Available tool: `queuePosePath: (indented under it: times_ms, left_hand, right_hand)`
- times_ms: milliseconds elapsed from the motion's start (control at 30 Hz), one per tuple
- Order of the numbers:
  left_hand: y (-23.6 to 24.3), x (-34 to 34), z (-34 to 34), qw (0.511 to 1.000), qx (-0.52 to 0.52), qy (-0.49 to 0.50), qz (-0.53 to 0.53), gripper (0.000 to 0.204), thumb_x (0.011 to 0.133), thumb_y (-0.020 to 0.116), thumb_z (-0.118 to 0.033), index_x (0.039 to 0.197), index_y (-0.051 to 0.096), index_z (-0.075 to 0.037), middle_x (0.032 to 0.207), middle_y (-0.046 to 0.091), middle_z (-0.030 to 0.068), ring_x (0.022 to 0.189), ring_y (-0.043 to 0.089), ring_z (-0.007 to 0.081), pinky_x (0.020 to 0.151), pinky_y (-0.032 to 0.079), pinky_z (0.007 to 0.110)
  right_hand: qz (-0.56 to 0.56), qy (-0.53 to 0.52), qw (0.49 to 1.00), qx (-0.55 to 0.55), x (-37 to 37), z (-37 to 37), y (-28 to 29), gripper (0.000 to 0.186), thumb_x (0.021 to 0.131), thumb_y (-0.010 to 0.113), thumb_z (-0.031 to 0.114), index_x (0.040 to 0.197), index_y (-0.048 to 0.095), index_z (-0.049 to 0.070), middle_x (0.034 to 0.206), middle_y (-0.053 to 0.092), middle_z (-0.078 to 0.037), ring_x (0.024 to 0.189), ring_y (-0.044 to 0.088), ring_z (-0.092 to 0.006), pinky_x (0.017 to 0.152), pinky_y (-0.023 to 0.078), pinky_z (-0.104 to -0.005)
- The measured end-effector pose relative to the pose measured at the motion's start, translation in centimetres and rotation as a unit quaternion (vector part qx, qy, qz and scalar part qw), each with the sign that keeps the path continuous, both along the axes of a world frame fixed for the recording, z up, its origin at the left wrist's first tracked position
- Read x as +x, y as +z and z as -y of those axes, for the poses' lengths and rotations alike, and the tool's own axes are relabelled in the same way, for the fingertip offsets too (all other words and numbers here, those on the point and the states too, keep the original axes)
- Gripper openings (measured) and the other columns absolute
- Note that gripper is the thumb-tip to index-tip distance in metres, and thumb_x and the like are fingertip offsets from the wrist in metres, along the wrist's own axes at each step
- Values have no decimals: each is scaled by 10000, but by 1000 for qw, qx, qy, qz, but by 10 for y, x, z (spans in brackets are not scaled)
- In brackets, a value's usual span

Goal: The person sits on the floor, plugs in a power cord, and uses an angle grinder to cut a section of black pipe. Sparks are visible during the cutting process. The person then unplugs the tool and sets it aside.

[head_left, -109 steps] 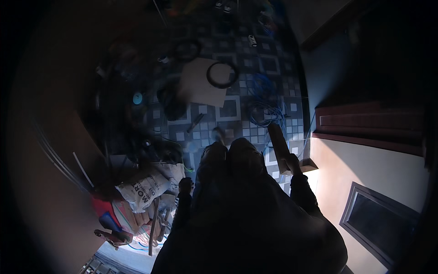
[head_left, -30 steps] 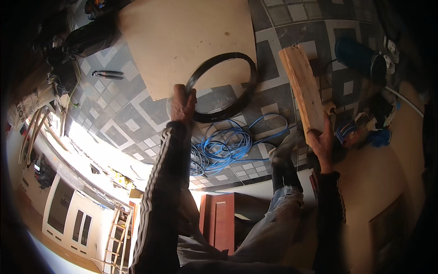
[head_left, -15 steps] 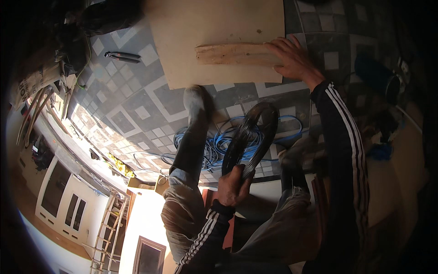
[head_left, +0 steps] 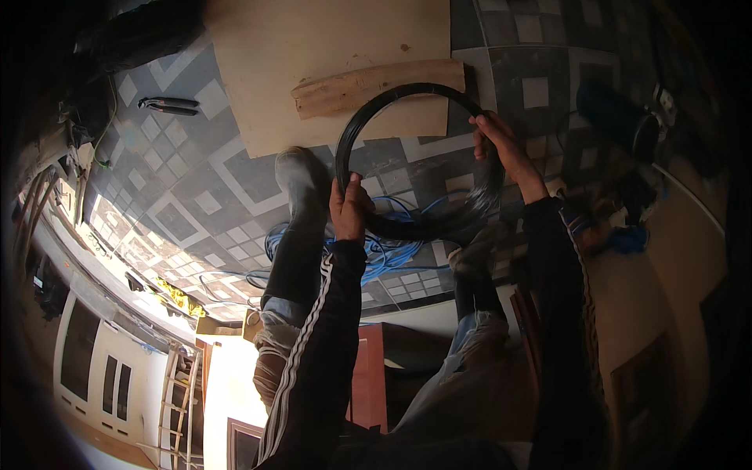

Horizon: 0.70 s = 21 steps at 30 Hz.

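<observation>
My left hand (head_left: 350, 205) grips the left side of a black coil (head_left: 405, 88), which looks like bundled wire, while my right hand (head_left: 501, 153) holds its upper right side. The ring is raised over a tangle of blue cable (head_left: 392, 254) lying on the patterned tile floor, and its lower part is blurred. Beyond it, a rough wooden plank (head_left: 329, 98) lies across a beige board (head_left: 258, 55), partly behind the ring's top. A pair of dark pliers or cutters (head_left: 167, 106) rests on the tiles to the left of the board.
My feet (head_left: 298, 176) are below and beside the coil. Dark bundles (head_left: 141, 35) lie at upper left. A dark teal cylinder (head_left: 611, 117) is at right. A wooden ladder (head_left: 178, 407), white cabinet (head_left: 92, 352) and reddish panel (head_left: 368, 368) show along the lower side.
The plank passed from my right hand onto the board, and that hand moved off it to grip the coil. My left hand lifted the coil, now spread open as a ring between both hands.
</observation>
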<state>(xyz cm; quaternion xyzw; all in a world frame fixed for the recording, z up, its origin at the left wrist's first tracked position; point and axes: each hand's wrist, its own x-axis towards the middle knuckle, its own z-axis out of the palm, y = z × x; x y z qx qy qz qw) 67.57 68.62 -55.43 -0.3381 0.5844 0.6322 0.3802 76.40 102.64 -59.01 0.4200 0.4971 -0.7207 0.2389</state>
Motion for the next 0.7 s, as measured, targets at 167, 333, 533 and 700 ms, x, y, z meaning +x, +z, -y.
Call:
queuePosePath:
  times_ms: [167,333,533,700]
  left_hand:
    - [-119,-8,8,979,-116,-152,-68,400,1085,546,-439,1096,560,-39,807,624,105,733,614,246,717,514,396]
    - [-141,-13,11,894,-271,-329,-134,535,1090,474,-482,1182,565,37,992,682,314,1000,659,529,900,505,519]
    - [-137,-19,13,841,-316,-438,-16,649,1033,487,-562,1261,602,34,1280,638,350,1268,566,523,1032,468,532]
    - [-119,-11,34,816,-325,-467,-106,647,1014,539,-503,1321,573,66,1309,617,359,1263,576,512,1064,458,531]
  right_hand:
    - [96,146,960,218,-42,15,-58,729,1029,473,677,1342,568,26,1096,695,-182,947,717,-267,840,549,-415]
    - [13,159,917,364,-45,38,-67,747,1037,467,652,1366,519,-16,1305,639,-304,1150,647,-483,944,510,-513]
    - [65,258,827,495,-69,55,-54,695,1053,478,596,1161,576,-84,959,682,-350,944,689,-511,809,544,-539]
    - [134,258,833,471,-83,71,-32,607,1034,580,466,1327,511,-61,1258,615,-329,1184,613,-496,970,500,-543]
